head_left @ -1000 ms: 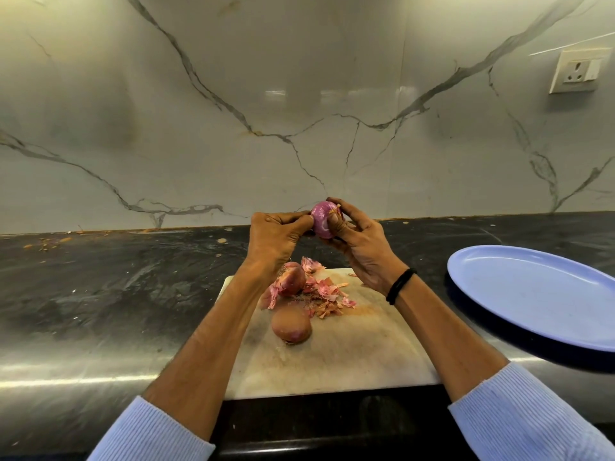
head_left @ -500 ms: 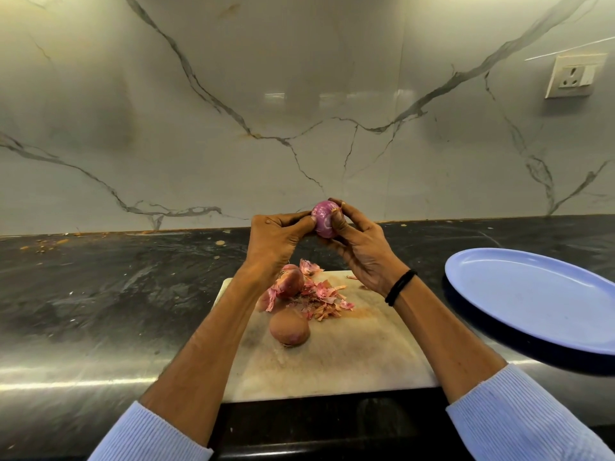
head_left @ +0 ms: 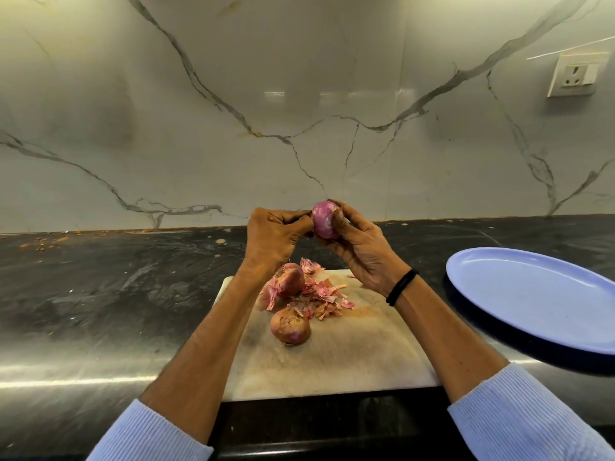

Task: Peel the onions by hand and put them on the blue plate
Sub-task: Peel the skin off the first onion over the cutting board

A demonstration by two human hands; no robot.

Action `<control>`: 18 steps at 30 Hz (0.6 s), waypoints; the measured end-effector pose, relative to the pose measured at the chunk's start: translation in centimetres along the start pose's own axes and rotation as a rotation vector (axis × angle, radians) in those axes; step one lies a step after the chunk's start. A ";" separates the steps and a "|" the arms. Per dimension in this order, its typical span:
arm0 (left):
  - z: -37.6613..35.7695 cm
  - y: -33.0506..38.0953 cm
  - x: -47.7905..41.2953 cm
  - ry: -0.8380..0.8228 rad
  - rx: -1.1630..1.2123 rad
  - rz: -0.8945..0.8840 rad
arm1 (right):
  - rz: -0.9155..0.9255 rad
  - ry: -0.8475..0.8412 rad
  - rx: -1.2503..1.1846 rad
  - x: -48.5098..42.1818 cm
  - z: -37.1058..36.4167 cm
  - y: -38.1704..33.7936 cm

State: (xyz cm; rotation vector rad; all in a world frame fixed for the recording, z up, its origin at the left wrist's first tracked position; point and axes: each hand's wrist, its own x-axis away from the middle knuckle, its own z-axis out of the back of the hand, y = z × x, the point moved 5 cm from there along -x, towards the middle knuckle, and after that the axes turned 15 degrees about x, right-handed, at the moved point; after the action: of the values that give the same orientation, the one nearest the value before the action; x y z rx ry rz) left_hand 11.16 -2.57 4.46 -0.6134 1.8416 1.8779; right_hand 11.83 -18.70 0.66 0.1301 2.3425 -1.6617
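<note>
Right hand (head_left: 362,252) cups the onion (head_left: 324,221); left hand (head_left: 273,237) pinches its side.

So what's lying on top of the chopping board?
A near onion and a far onion, both unpeeled, lie on the chopping board beside a heap of onion skins. The left forearm hides part of the board's left side.

A cutting board (head_left: 349,361) lies on the counter (head_left: 116,294), with the plate (head_left: 532,294) to its right. On the board's far half the near onion (head_left: 290,326) sits before the far onion (head_left: 289,282), peels (head_left: 324,297) beside both. Above the far edge, the left hand (head_left: 273,241) and right hand (head_left: 362,254) meet on the held onion (head_left: 324,222).
</note>
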 end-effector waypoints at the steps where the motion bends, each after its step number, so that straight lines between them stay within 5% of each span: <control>1: 0.2 0.1 -0.1 0.016 0.003 -0.002 | -0.006 -0.008 -0.005 0.0 -0.1 0.0; 18: -0.6 0.5 0.5 -0.017 0.157 0.066 | 0.002 0.065 -0.104 0.1 0.3 -0.3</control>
State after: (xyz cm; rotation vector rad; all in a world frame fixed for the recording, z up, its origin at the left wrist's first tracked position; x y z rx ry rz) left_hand 10.48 -3.19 4.60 -0.4879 1.9973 1.7515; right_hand 11.73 -19.08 0.87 0.1685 2.4704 -1.5529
